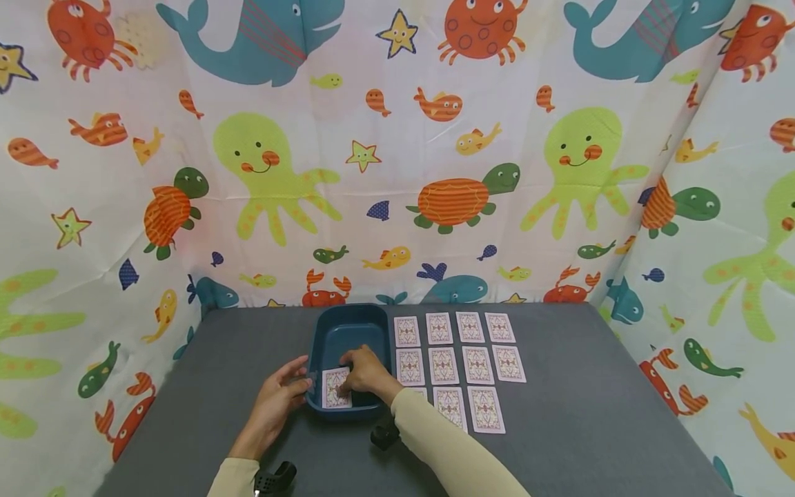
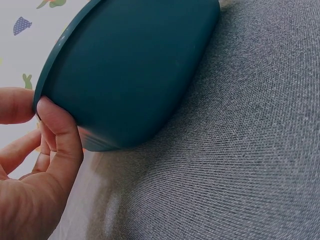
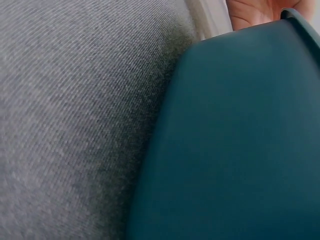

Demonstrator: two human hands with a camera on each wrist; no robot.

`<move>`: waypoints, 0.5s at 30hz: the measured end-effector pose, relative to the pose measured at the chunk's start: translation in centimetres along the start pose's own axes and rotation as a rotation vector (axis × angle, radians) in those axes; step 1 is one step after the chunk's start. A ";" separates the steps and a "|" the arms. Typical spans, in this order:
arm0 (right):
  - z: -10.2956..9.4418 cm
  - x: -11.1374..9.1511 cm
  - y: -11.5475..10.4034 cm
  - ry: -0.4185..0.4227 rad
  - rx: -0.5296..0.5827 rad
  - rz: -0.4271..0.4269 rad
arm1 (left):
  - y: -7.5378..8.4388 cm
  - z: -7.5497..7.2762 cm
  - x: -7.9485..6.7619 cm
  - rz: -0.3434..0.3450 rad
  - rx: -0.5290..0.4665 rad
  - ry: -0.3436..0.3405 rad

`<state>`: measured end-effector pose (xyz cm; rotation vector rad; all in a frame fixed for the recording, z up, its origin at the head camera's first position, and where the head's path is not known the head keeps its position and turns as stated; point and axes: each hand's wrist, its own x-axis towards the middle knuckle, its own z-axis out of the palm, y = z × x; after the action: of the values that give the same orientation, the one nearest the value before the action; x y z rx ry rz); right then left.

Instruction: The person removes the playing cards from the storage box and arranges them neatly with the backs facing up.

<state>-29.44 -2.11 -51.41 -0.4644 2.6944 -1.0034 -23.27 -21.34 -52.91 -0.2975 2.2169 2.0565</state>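
A blue plastic tray point(image 1: 317, 400) with rounded corners stands on the grey cloth. Its left rim is pinched by my left hand point(image 1: 276, 400), thumb outside and fingertip over the lip, as the left wrist view shows close up. Inside the tray, toward its near left corner, lies a playing card point(image 1: 329, 397) with its patterned back up. My right hand point(image 1: 368, 373) reaches in over the right side, fingers curled, with fingertips on that card's right part. The right wrist view has only the tray's outer wall point(image 3: 225, 140) and part of my left hand point(image 3: 252, 11).
Right of the tray, several playing cards point(image 1: 443, 366) lie back up in three rows. My right sleeve point(image 1: 444, 442) covers part of the nearest row. Grey cloth point(image 1: 577, 400) covers the table. A curtain point(image 1: 397, 262) printed with sea animals stands behind and at both sides.
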 end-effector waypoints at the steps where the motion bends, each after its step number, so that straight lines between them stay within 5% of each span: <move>1: 0.0 0.0 0.0 0.000 0.004 0.005 | 0.0 0.0 0.0 -0.001 0.003 -0.001; 15: 0.1 -0.3 -0.5 -0.020 -0.049 0.068 | 0.1 -0.1 -0.3 0.002 0.001 -0.019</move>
<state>-29.05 -2.45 -51.11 -0.3872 2.7032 -0.9121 -23.01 -21.42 -52.80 -0.2748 2.2086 2.0500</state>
